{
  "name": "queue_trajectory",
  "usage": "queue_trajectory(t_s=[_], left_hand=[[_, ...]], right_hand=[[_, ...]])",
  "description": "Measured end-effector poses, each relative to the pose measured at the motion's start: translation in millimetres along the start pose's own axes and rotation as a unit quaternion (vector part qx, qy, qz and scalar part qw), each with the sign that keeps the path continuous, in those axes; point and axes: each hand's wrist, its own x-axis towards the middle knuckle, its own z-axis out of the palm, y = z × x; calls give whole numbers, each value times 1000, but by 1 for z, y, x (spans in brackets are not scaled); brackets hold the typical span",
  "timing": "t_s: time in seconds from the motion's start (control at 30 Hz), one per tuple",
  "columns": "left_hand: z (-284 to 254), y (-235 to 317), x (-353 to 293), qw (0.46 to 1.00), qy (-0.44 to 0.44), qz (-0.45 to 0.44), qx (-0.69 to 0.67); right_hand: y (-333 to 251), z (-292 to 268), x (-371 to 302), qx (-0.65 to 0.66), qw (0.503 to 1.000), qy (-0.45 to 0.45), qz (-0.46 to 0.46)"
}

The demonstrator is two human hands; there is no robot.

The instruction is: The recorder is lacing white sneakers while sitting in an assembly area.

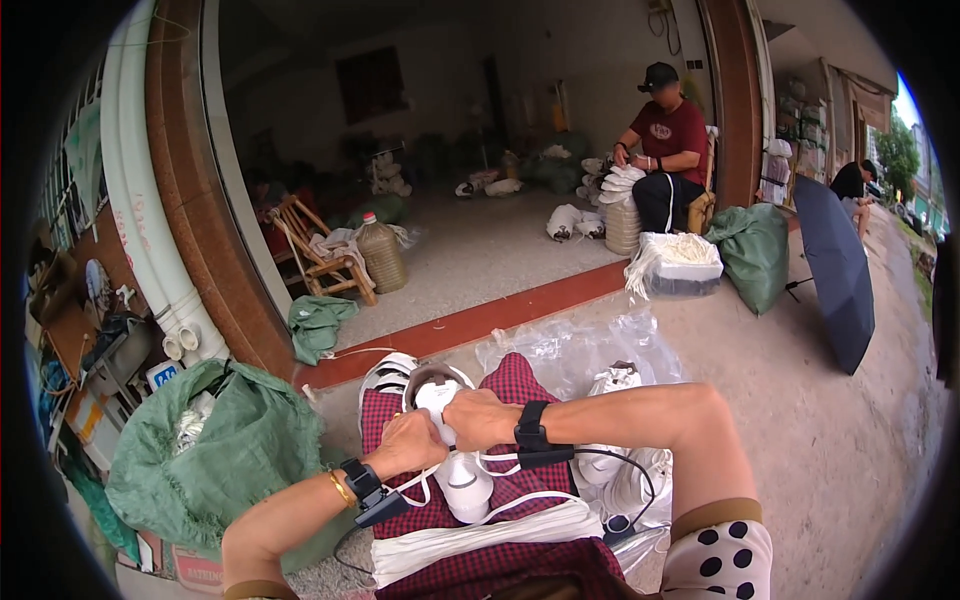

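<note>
A white shoe (pixel 466 492) lies on my lap over a red-and-black checked cloth (pixel 522 385), its toe toward me. Both hands meet over its lacing. My left hand (pixel 412 441) is closed, and a white shoelace (pixel 424 488) loops out below it. Beside it, my right hand (pixel 483 418) is closed too, with more lace trailing under its fingers. The fingertips are partly hidden, so the exact pinch is unclear. Across my lap, nearer me, lies a thick bundle of white laces (pixel 480 545).
More white shoes (pixel 610 462) sit on clear plastic sheeting (pixel 560 345) at my right. A green woven sack (pixel 225 450) stands at left. Ahead, a seated person (pixel 668 140) handles white shoe parts beside a box of laces (pixel 683 265). A dark umbrella (pixel 835 275) stands at far right.
</note>
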Motion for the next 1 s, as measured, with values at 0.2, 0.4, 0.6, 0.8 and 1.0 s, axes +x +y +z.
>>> queue_trajectory(t_s=[0.2,0.4,0.6,0.8,1.0], left_hand=[[23,-18,-12,992,74,91,-44],[22,-5,-26,955,185,178,-146],[-48,46,-25,889,89,58,-445],[9,9,-2,831,80,-18,-550],[20,16,-8,791,28,-23,-611]], right_hand=[[10,11,14,110,962,251,18],[25,-9,9,287,925,243,63],[48,-12,-15,397,900,146,101],[26,-11,-9,319,915,245,34],[13,-8,-11,263,917,298,-4]])
